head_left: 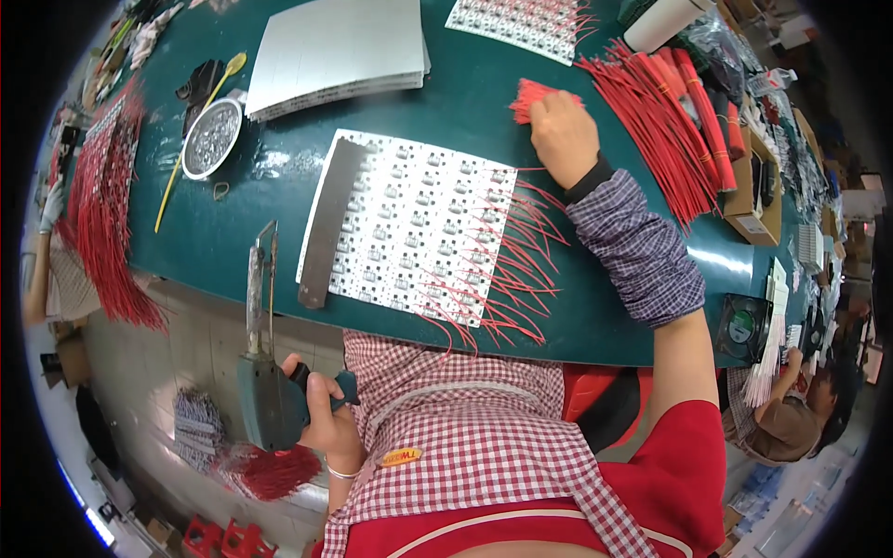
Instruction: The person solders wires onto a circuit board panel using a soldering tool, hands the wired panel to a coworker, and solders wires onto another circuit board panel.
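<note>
Closest to me is the checked apron [474, 437], and right beside it my left hand [321, 409] has its grip wrapped tight round the handle of a soldering gun [265, 372]. The gun sits off the near edge of the bench [233, 232], over the floor, with its long tip pointing up toward the bench edge.

My right hand [563, 135] is way out across the bench, grip closed on a small bunch of red wires [532, 98]. That bunch sticks out left of my knuckles and rests on the green top, just beside the big fan of red wire bundles [679, 121] to the right.

Between the two hands lies a white board panel [414, 228], flat on the bench, covered in rows of little parts, with loose red leads spraying off its right and lower edges. A flat metal bar [327, 223] lies on its left side, a bit tilted.

Further left there's a round tin [212, 138] of small silvery bits, and a yellow stick [193, 139] running past it. A stack of blank white panels [335, 51] sits behind the board. Another wired panel [521, 23] is at the far edge. Over on the far left edge hangs a big mass of red wires. Another person [791, 409] is at lower right.
</note>
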### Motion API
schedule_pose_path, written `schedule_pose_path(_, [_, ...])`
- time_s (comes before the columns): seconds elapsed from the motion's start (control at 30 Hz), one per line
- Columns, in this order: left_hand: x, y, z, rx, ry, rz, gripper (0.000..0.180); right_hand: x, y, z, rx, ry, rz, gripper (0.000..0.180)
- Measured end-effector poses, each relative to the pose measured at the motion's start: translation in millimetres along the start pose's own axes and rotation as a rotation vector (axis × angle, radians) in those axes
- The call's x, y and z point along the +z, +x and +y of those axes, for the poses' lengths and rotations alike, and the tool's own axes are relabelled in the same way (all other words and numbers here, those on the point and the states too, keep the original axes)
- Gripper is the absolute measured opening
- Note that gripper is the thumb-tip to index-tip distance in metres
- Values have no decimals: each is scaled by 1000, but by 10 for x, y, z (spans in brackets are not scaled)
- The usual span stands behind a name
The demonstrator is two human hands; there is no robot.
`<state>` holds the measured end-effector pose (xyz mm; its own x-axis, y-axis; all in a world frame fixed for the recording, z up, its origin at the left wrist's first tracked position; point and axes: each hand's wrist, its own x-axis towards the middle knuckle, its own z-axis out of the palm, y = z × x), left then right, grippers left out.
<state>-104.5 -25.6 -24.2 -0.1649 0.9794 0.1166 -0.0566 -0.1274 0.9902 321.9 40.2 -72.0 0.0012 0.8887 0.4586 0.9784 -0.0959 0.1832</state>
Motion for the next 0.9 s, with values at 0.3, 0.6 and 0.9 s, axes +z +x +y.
schedule_pose_path(0.3, [6, 70, -1, -67, 35, -85, 40, -39, -28, 156, 74, 275, 146, 15])
schedule_pose_path(0.6, [92, 19, 32, -166, 52, -108, 34, -418, -41, -3, 140, 393, 205, 19])
schedule_pose_path(0.9, [-313, -81, -29, -353, 248, -408, 40, -944, -487, -1214, -67, 871, 54, 34])
